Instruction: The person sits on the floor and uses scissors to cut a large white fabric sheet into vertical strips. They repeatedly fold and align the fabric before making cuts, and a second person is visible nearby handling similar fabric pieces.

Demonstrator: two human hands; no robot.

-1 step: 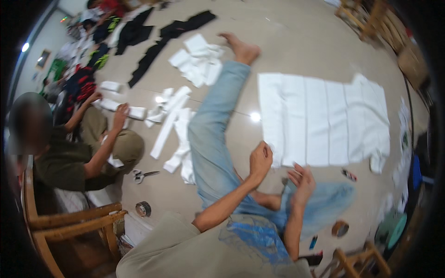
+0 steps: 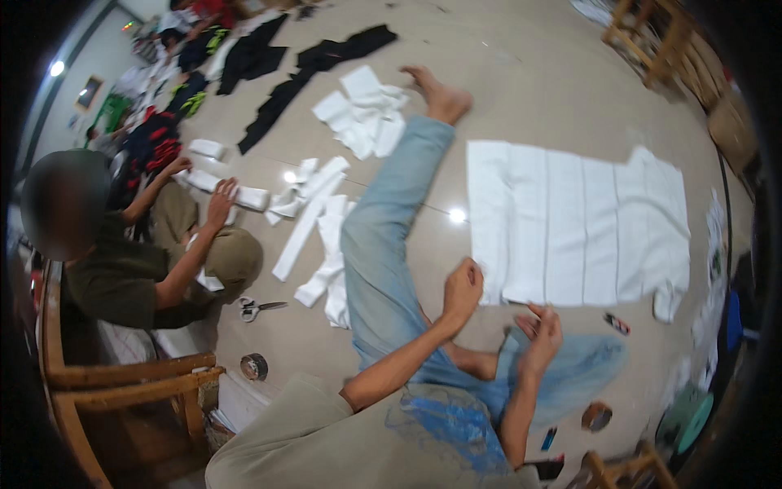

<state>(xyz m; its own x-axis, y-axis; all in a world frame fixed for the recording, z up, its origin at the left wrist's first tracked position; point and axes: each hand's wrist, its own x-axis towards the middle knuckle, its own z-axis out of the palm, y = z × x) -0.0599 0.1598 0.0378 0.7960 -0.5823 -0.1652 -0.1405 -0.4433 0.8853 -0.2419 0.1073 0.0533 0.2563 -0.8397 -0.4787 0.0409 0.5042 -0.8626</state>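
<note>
Two hands work at the near edge of the white cloth (image 2: pixel 582 224), spread flat on the floor. Left hand (image 2: pixel 462 289), fingers curled, pinches its near-left corner; right hand (image 2: pixel 542 330), fingers loosely spread, hovers just off that edge. Bare floor (image 2: pixel 521 73) lies open beyond the cloth's far edge.

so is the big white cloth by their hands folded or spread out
Spread out: the white cloth lies flat and open on the floor, with the left hand on its near corner.
</note>
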